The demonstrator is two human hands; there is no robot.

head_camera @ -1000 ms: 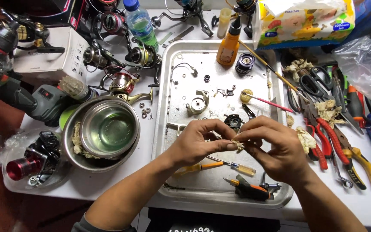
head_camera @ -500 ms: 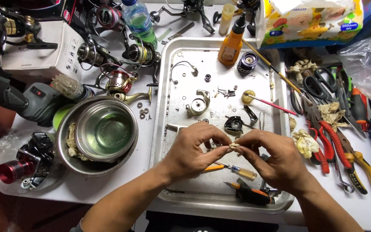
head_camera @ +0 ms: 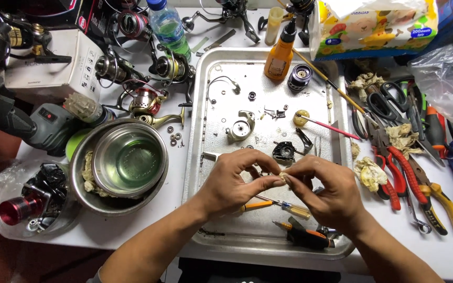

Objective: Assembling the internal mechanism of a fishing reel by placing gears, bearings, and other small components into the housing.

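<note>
My left hand (head_camera: 232,181) and my right hand (head_camera: 325,189) meet over the near half of a metal tray (head_camera: 205,110). Between the fingertips of both hands sits a small pale wad (head_camera: 282,177), perhaps tissue around a tiny part; what is inside is hidden. Under my hands lie yellow-handled screwdrivers (head_camera: 295,210) and a black-and-orange tool (head_camera: 306,238). Further back on the tray are loose fishing-reel parts: a silver reel frame (head_camera: 240,127), a black part (head_camera: 283,151), a dark spool (head_camera: 300,77), an orange oil bottle (head_camera: 281,55).
Two nested steel bowls (head_camera: 127,165) stand left of the tray. Several fishing reels (head_camera: 145,99), a white box (head_camera: 53,65) and a water bottle (head_camera: 168,27) crowd the back left. Pliers (head_camera: 405,173), scissors (head_camera: 389,102) and crumpled tissues (head_camera: 369,173) lie right; a tissue box (head_camera: 376,26) behind.
Both hands have stayed together over the tray, working the small wad between the fingertips. The view has shifted slightly; nothing else on the table has moved.
</note>
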